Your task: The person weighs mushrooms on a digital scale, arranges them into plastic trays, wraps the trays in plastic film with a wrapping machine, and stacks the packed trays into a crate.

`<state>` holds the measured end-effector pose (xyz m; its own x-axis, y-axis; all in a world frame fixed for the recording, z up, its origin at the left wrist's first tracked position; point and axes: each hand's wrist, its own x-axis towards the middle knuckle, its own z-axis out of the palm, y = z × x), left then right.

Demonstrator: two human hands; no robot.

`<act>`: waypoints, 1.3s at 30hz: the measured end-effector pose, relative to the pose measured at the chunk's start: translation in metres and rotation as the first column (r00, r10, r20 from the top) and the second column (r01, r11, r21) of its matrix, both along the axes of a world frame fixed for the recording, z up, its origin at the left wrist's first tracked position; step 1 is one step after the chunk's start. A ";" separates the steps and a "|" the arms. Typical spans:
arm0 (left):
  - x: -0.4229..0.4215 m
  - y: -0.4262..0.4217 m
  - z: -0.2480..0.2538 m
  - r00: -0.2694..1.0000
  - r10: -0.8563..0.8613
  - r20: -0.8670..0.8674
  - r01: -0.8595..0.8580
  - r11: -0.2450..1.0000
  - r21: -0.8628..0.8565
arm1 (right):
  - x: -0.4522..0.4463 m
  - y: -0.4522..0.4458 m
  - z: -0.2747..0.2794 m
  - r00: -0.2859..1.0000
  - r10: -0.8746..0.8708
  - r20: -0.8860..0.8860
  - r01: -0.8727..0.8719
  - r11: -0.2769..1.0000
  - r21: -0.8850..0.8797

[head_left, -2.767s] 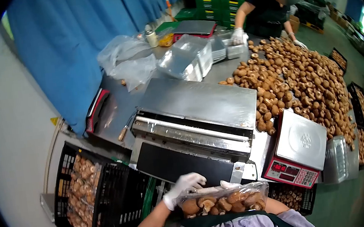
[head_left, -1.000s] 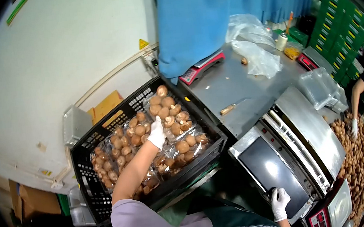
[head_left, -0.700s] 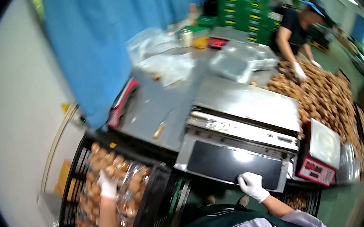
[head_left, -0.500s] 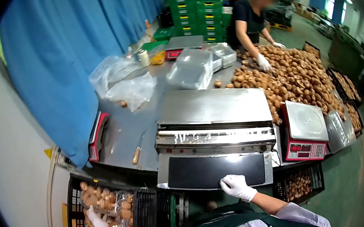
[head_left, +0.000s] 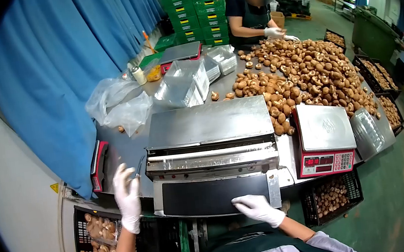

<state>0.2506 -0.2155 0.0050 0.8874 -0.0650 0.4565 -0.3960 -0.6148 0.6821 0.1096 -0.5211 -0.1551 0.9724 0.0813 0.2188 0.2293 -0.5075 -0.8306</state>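
- In the head view, your gloved left hand [head_left: 128, 200] is raised at the table's [head_left: 121, 150] near left edge, its fingers spread apart; it is well apart from your right hand.
- Just beyond its fingertips lies a knife [head_left: 140, 165], partly hidden by your hand.
- Your gloved right hand [head_left: 259, 210] touches the near right part of the black plate [head_left: 200, 196], fingers lightly bent; I cannot tell whether they are closed on its edge.
- That plate forms the near side of the wrapping machine [head_left: 209, 123], which stands in front of you on the table, its film roll [head_left: 211, 160] lying across the middle.
- At your near left, a black crate [head_left: 82, 246] holds wrapped packs of mushrooms [head_left: 100, 228].
- To the machine's right stands a red scale [head_left: 324, 127], with clear trays [head_left: 368, 129] just beside it.
- Beyond the scale spreads a heap of loose mushrooms [head_left: 313, 73]; a co-worker's gloved hands [head_left: 275, 33] are at its far edge.
- Far of the machine sit more clear containers [head_left: 181, 87], with a crumpled plastic bag [head_left: 128, 108] to their left.
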 end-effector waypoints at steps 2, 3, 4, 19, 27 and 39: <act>0.000 -0.038 -0.011 0.996 -0.083 -0.035 0.083 0.997 -0.006 | -0.011 -0.049 0.017 0.996 -0.089 0.002 0.089 0.996 -0.026; 0.000 -0.058 -0.015 0.989 -0.136 -0.054 0.133 0.990 -0.046 | -0.019 -0.076 0.018 0.982 -0.183 0.041 0.182 0.983 0.031; -0.002 -0.076 -0.025 0.983 -0.160 -0.093 0.154 0.986 -0.070 | -0.030 -0.107 0.031 0.955 -0.292 -0.059 0.296 0.951 0.084; -0.081 -0.348 -0.091 0.820 -0.475 -0.318 0.412 0.877 -0.247 | -0.179 -0.567 -0.026 0.511 -0.854 0.094 0.685 0.339 -0.646; -0.103 -0.375 -0.095 0.806 -0.404 -0.432 0.290 0.907 -0.306 | -0.168 -0.551 0.000 0.621 -0.784 -0.014 0.699 0.561 -0.444; -0.098 -0.384 -0.104 0.787 -0.387 -0.479 0.215 0.902 -0.376 | -0.162 -0.553 0.024 0.521 -0.741 -0.423 0.757 0.630 -0.172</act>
